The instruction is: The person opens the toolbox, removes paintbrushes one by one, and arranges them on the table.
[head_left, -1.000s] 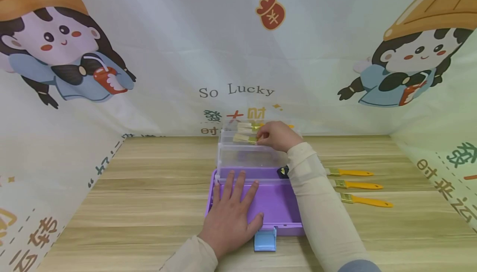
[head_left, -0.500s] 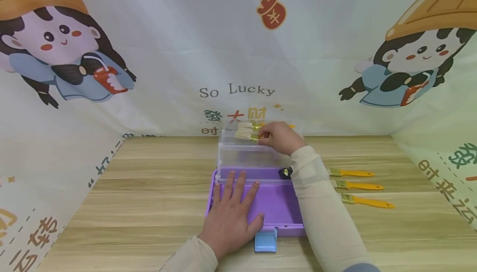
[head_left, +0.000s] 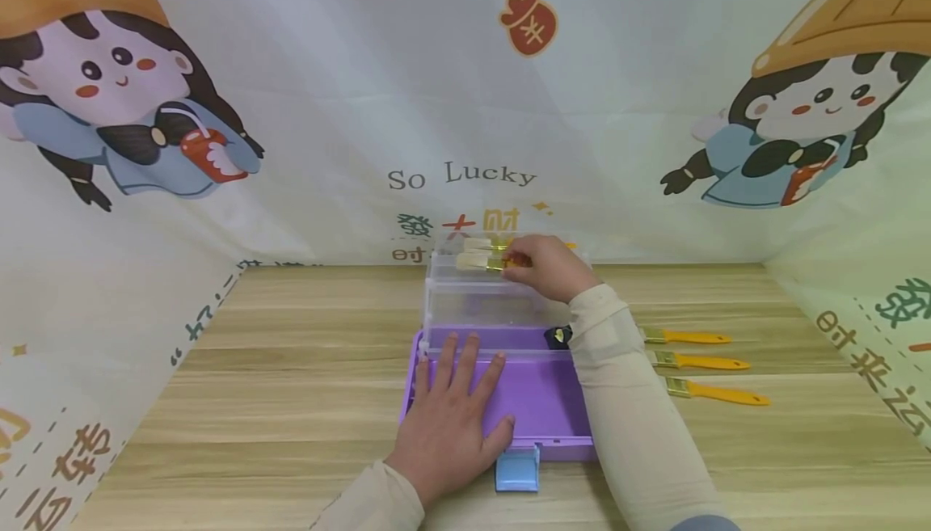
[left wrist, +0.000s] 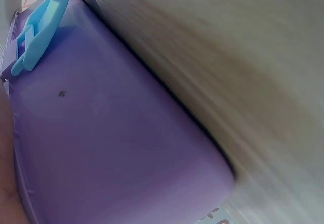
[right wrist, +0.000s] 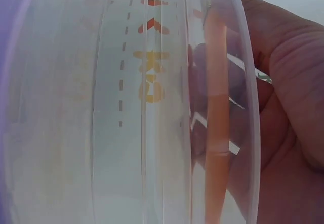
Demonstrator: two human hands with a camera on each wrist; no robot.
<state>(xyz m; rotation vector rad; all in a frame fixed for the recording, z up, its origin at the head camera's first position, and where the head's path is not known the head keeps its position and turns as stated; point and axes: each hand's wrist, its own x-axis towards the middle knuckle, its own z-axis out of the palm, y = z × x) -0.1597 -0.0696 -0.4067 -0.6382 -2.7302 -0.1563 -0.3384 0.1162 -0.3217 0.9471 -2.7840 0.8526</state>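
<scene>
In the head view my right hand [head_left: 549, 268] pinches a flat paintbrush [head_left: 474, 262] by its handle near the ferrule, at the upper clear tray [head_left: 454, 271] of a purple case [head_left: 541, 394]. Another paintbrush [head_left: 476, 245] lies just behind it, bristles also to the left. Through the clear wall, the right wrist view shows an orange handle [right wrist: 217, 118] in front of my fingers. My left hand [head_left: 454, 426] rests with spread fingers on the case's front left part. In the left wrist view, only a sliver of the left hand [left wrist: 7, 168] shows beside the purple wall [left wrist: 121, 133].
Three orange-handled paintbrushes [head_left: 716, 395] lie in a column on the wooden table [head_left: 254, 402], right of the case. A blue latch [head_left: 517, 470] hangs off the case's front. Behind the table stands a printed cloth backdrop [head_left: 349, 111]. A small black item [head_left: 558, 338] sits inside the case.
The pinched paintbrush first shifted slightly right, then turned from a slant to nearly parallel with the one behind it. My right hand moved a little with it; the left hand stayed put.
</scene>
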